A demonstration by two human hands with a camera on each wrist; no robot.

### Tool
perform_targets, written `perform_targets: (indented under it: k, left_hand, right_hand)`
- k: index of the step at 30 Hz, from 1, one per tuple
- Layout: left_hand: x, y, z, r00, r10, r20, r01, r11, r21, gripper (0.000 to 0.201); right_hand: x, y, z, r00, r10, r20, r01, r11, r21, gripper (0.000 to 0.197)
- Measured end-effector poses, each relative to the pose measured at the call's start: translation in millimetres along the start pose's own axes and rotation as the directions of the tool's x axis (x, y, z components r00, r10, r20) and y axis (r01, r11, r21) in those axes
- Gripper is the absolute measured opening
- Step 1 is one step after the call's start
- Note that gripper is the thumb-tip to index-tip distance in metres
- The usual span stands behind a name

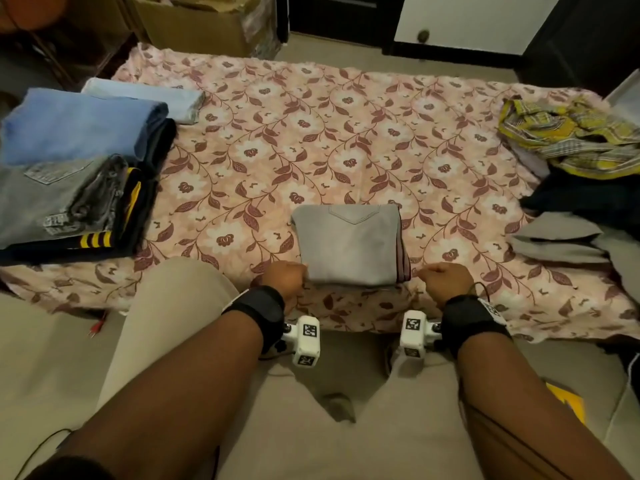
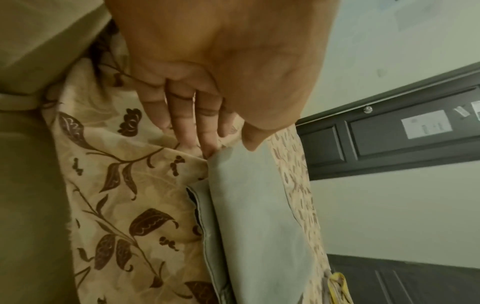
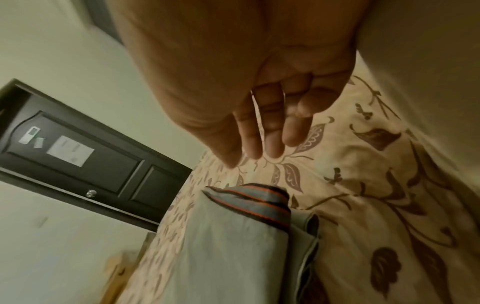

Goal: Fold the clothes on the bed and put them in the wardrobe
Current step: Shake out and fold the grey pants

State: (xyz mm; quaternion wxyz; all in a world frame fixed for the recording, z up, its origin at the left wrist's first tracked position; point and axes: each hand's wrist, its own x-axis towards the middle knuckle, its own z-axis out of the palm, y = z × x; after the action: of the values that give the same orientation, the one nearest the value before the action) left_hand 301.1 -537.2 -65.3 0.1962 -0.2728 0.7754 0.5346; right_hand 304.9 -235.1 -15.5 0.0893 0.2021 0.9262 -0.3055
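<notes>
**Near bed (image 1: 346,133) edge: folded grey trousers (image 1: 349,244)**

Right by the near edge they're lying flat. Left hand (image 1: 285,277) is touching their near-left corner, fingers fairly straight; right hand (image 1: 445,278) is hovering just beside, fingers loose, gripping nothing.

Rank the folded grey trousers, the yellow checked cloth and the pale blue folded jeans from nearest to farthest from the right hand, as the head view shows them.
From the right hand:
1. Folded grey trousers, just to its left, almost beside the fingers.
2. Yellow checked cloth, crumpled, farther back on the right.
3. Pale blue folded jeans, far back on the left.
</notes>
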Motion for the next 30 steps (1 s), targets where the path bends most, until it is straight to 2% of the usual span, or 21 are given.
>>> perform_targets:
  k: [5, 9, 12, 16, 19, 21, 24, 27, 30]
  left_hand:
    - [-4, 3, 4, 0.999, 0.045, 0.001, -0.044, 0.974, 0.223, 0.028]
    - [-14, 4, 12, 0.999, 0.044, 0.005, -0.042, 0.927, 0.374, 0.036]
    - [-17, 5, 11, 0.997, 0.051, -0.058, -0.026, 0.93, 0.368, 0.041]
    - [-17, -2, 10, 0.998, 0.067, -0.018, -0.054, 0.912, 0.407, 0.039]
    - [-14, 0, 7, 0.985, 0.111, -0.132, -0.044, 0.901, 0.431, 0.034]
    - [-16, 1, 8, 0.984, 0.125, -0.13, -0.051, 0.884, 0.465, 0.033]
    - [-14, 2, 6, 0.997, 0.065, -0.049, -0.042, 0.928, 0.371, 0.025]
    - [-6, 3, -2, 0.996, -0.021, -0.092, 0.055, 0.919, 0.39, 0.033]
    - [-3, 4, 1, 0.994, -0.039, -0.103, 0.073, 0.936, 0.343, 0.037]
  right_hand:
    - [3, 3, 27, 0.997, 0.002, 0.081, -0.002, 1.0, 0.001, 0.019]
    - [5, 4, 39, 0.996, 0.011, 0.087, -0.009, 1.0, -0.015, 0.026]
    - [9, 5, 39, 0.996, 0.024, 0.083, -0.023, 1.0, -0.006, 0.024]
    - [7, 2, 37, 0.996, -0.031, 0.083, 0.032, 0.999, -0.016, 0.011]
    - [8, 3, 32, 1.0, 0.02, 0.017, -0.021, 0.999, 0.028, 0.011]
    - [8, 3, 31, 0.999, 0.037, -0.001, -0.037, 0.999, 0.018, 0.01]
    - [3, 0, 32, 1.0, -0.016, 0.023, 0.016, 1.0, -0.005, 0.016]
    - [4, -1, 28, 1.0, 0.003, 0.016, -0.002, 0.999, -0.035, 0.019]
    - [2, -5, 28, 0.997, 0.025, 0.075, -0.022, 0.999, -0.044, 0.022]
